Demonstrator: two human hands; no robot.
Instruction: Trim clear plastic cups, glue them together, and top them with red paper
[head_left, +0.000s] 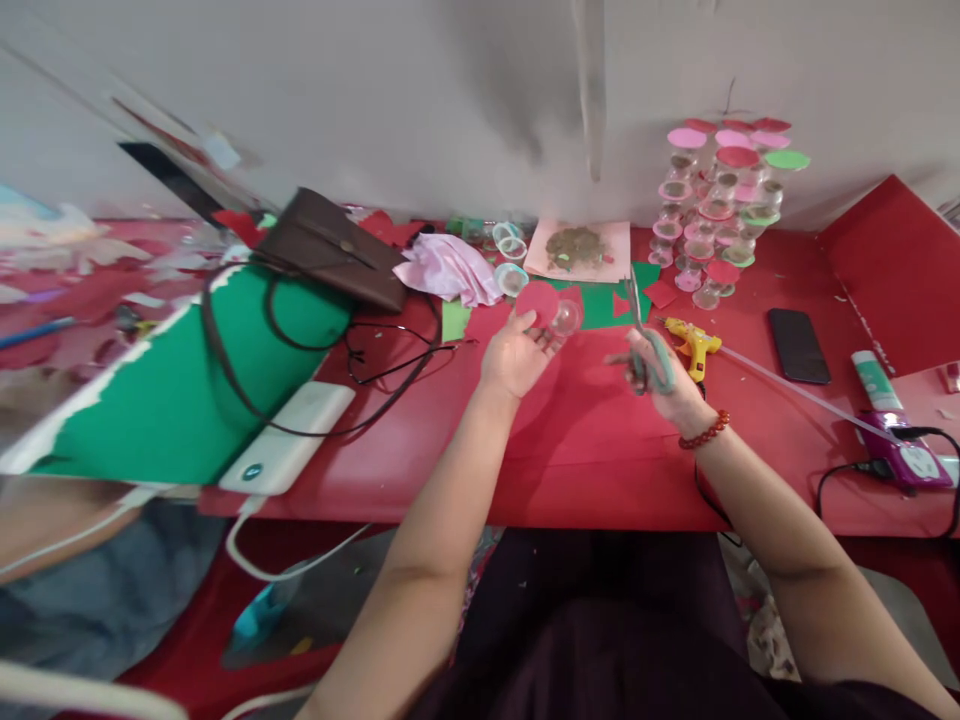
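Between the thumb and fingers of my left hand (513, 357) is a red paper circle (535, 299). A small clear plastic cup (568, 318) shows at those fingertips, with more red paper behind it. My right hand (675, 393) is closed round the green handles of a pair of scissors (658, 362), whose blades point up and away from me. Under both hands lies a large red paper sheet (592, 420). Just right of the scissors rests a yellow glue gun (694, 345) with a long glue stick in it.
A tower of clear cups and coloured paper discs (703, 210) stands at the back right. Nearby are a phone (799, 345) and a purple power adapter (904, 450). Leftward lie eyeglasses (397, 345), a brown bag (330, 250), a white power bank (289, 440) and green board (180, 380). A person's arm shows far left.
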